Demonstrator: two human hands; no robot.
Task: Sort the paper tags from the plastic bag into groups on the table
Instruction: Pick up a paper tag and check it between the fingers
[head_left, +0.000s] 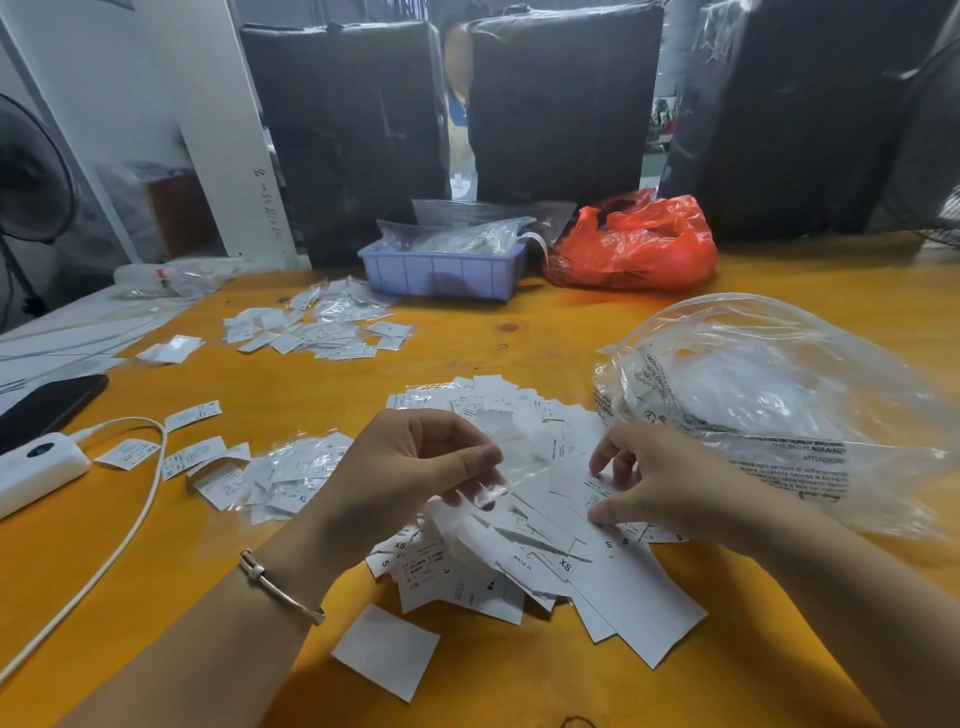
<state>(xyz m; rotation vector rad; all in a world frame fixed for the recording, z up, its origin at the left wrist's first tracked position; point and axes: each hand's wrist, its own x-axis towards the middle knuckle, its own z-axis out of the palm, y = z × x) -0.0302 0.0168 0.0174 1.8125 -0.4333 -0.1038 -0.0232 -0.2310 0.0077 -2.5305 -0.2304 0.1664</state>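
Left hand (415, 462) is pinching a small clear sleeve (491, 491) above the tag pile (519, 561), probably to read its size. Right hand (660, 483), just beside it, pinches loose tags to pull the next one.

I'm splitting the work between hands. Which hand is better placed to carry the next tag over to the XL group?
Probably the left hand: it already pinches a tag above the central pile, and the XL group lies just to its left. The right hand sits farther away, by the clear plastic bag.
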